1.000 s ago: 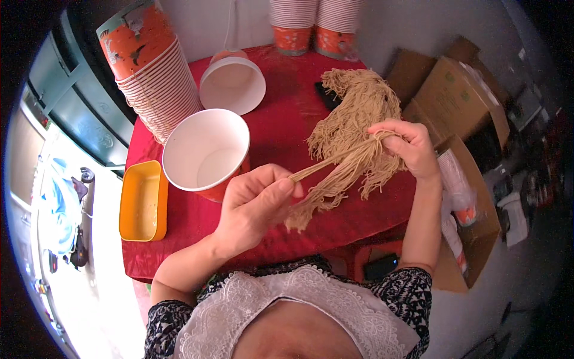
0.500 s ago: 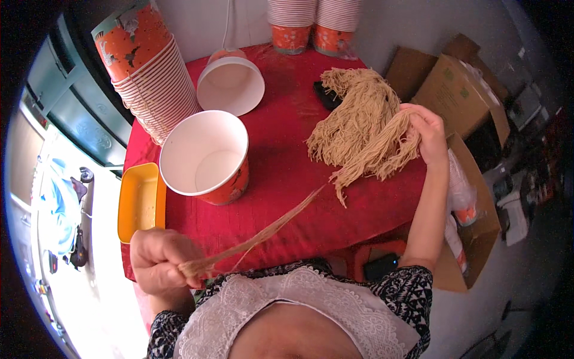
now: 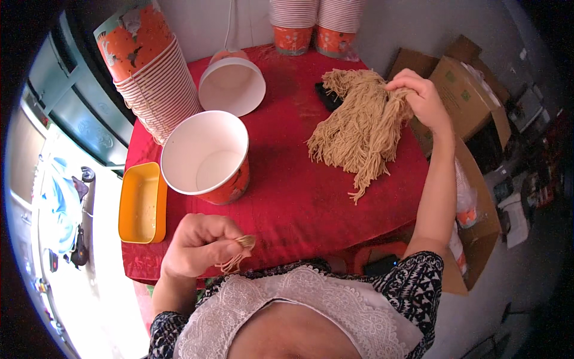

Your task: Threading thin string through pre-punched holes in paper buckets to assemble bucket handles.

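Close to the table's front edge, my left hand [image 3: 200, 246] pinches a small bunch of tan yarn strands [image 3: 233, 262], whose loose ends hang below the fingers. On the right side of the table lies a large heap of tan yarn [image 3: 357, 131]. My right hand [image 3: 422, 100] has its fingers closed on the upper right part of this heap. A black object [image 3: 326, 96], partly covered, sits under the heap's left edge. Left of the heap stands a big paper bucket [image 3: 238, 179], white inside and orange outside, open at the top.
Behind the bucket another paper bucket [image 3: 232, 87] lies tipped over. A tall leaning stack of buckets [image 3: 156, 81] stands at the left, above a yellow tray [image 3: 122, 209]. Two more stacks [image 3: 292, 39] are at the back. Cardboard boxes [image 3: 448, 96] crowd the right, beside the red-covered table [image 3: 281, 179].
My left hand has moved right and slightly up; its long trailing strands now hang short and bunched. My right hand has risen a little, lifting the heap's right side.
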Tool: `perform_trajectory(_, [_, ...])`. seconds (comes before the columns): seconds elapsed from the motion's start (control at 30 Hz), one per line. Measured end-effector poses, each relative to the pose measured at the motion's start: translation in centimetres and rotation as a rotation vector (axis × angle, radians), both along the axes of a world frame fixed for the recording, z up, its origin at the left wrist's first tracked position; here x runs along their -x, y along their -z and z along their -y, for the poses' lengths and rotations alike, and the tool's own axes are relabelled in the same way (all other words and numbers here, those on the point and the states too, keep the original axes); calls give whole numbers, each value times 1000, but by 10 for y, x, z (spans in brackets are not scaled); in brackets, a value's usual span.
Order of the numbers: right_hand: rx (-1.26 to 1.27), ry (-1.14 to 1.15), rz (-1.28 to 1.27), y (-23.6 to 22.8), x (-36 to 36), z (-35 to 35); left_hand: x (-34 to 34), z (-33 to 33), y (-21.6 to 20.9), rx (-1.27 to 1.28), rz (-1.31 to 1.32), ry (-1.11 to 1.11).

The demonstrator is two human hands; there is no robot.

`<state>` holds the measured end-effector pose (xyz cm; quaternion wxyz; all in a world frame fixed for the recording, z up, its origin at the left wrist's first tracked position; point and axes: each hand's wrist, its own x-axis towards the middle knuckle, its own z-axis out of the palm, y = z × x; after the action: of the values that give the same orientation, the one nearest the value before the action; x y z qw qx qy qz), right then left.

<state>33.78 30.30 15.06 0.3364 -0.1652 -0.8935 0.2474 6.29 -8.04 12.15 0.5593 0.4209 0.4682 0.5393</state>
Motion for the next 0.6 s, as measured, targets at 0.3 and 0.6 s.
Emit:
perform_trajectory(0.3, [-187, 164, -143, 10, 23, -15, -17, -36, 20, 115, -163, 143])
perform_trajectory(0.6, [-575, 559, 167, 36, 25, -38, -36, -59, 24, 143, -215, 240])
